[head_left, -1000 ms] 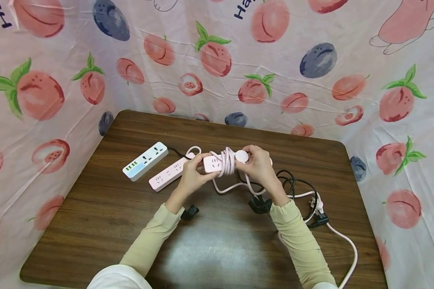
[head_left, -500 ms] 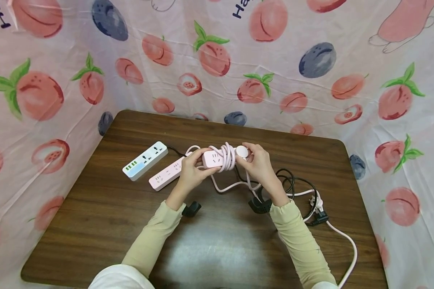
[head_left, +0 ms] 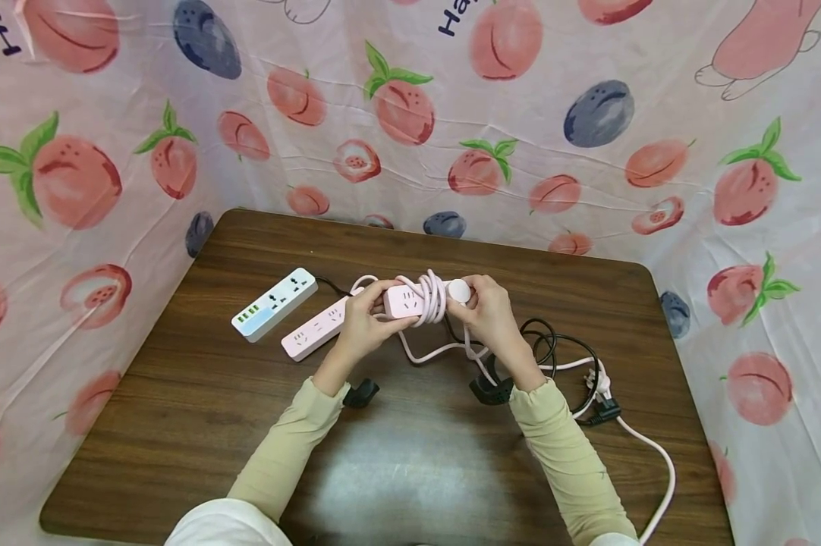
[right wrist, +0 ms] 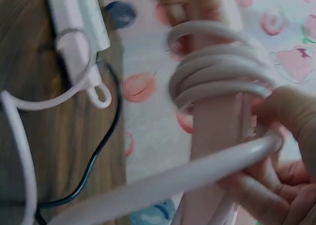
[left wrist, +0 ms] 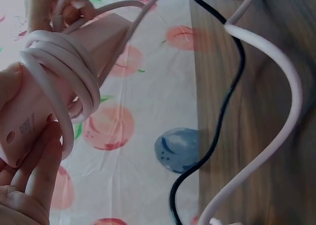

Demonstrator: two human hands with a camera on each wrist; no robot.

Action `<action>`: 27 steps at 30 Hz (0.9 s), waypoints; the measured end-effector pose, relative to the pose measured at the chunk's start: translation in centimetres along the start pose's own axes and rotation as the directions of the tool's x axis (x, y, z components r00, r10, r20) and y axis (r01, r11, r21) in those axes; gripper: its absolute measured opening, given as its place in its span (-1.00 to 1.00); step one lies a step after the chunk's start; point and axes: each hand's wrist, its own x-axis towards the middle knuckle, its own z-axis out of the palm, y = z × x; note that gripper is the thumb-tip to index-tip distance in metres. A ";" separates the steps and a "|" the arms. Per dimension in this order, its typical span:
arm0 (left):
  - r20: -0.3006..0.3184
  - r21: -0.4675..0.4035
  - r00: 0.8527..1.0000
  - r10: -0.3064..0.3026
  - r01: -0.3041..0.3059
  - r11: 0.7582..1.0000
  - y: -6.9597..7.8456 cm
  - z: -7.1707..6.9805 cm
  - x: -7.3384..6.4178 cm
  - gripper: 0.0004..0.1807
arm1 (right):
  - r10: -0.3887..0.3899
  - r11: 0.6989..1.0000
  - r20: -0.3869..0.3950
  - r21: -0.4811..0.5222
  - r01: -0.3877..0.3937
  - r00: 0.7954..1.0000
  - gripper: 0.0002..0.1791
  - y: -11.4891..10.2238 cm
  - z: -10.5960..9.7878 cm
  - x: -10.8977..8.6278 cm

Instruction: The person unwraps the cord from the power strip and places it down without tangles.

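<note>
Between both hands, above the table, is a pink power strip [head_left: 401, 302] with its own pale pink cord [head_left: 432, 299] wound several times around its middle. The left hand [head_left: 363, 319] grips the strip's left end, thumb and fingers on opposite sides. At the other end the right hand [head_left: 491, 311] holds the strip beside a round white disc [head_left: 459, 291]. In the right wrist view, the right hand [right wrist: 291, 161] has a thick length of cord [right wrist: 163, 185] running by its fingers. The left wrist view shows the strip's underside [left wrist: 29, 119] with the cord loops across it.
On the wooden table [head_left: 178, 394] at left lie a white power strip [head_left: 274, 303] and another pink power strip [head_left: 315, 331]. Black plugs [head_left: 490, 390] sit by both sleeves. Tangled black and pale cords, a white plug [head_left: 599, 384] and a black plug [head_left: 607, 410] lie at right.
Both hands keep their hold on the wound power strip, with only slight shifts. The loose cord hanging below the right hand has changed its bend a little.
</note>
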 end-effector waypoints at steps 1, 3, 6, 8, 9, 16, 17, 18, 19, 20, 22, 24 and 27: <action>0.004 0.004 1.000 0.004 -0.004 1.000 0.0 0.0 0.0 -0.47 | -0.008 1.000 -0.007 0.000 0.008 1.000 -0.70 0.1 0.1 -0.1; 0.005 0.012 1.000 0.006 -0.006 1.000 0.0 0.0 0.1 -0.47 | -0.023 1.000 -0.034 0.020 0.023 0.999 -0.72 0.3 0.1 -0.2; -0.022 0.001 0.999 -0.028 0.028 1.000 0.2 -0.1 0.1 -0.48 | -0.071 0.995 -0.077 0.058 0.076 0.995 -0.74 0.2 0.0 -0.2; -0.054 -0.011 0.997 -0.054 0.054 0.998 0.4 -0.3 0.2 -0.47 | -0.125 0.989 -0.101 0.069 0.133 0.987 -0.71 -0.2 -0.3 -0.1; -0.074 -0.020 0.995 -0.066 0.065 0.998 0.5 -0.3 0.3 -0.48 | -0.156 0.984 -0.114 0.067 0.164 0.981 -0.70 -0.4 -0.4 -0.1; -0.207 -0.153 0.968 -0.144 0.114 0.982 -0.5 -1.0 1.4 -0.49 | -0.201 0.969 -0.322 0.070 0.235 0.925 -0.56 -1.6 -0.7 -1.2; -0.223 -0.182 0.961 -0.163 0.123 0.976 -0.8 -1.1 1.4 -0.49 | -0.176 0.972 -0.334 0.091 0.218 0.926 -0.55 -1.5 -0.6 -1.6; -0.242 -0.206 0.953 -0.181 0.132 0.970 -1.2 -1.3 1.3 -0.49 | -0.142 0.975 -0.335 0.115 0.189 0.932 -0.55 -1.3 -0.5 -2.1; -0.257 -0.232 0.944 -0.205 0.145 0.962 -1.7 -1.4 1.3 -0.50 | -0.099 0.977 -0.327 0.147 0.155 0.940 -0.55 -1.0 -0.4 -2.5; -0.268 -0.273 0.935 -0.232 0.157 0.949 -2.1 -1.6 1.2 -0.50 | -0.047 0.976 -0.314 0.186 0.110 0.948 -0.55 -0.7 -0.2 -2.8; -0.280 -0.348 0.920 -0.276 0.171 0.922 -2.9 -1.8 1.1 -0.50 | 0.087 0.966 -0.264 0.257 -0.017 0.960 -0.58 0.3 0.0 -3.4; -0.277 -0.417 0.913 -0.301 0.168 0.893 -3.4 -2.1 0.9 -0.51 | 0.234 0.929 -0.190 0.335 -0.161 0.954 -0.61 1.7 0.2 -3.5; -0.244 -0.495 0.921 -0.304 0.152 0.856 -3.6 -2.6 0.6 -0.52 | 0.423 0.788 -0.078 0.523 -0.325 0.903 -0.60 3.9 0.3 -3.0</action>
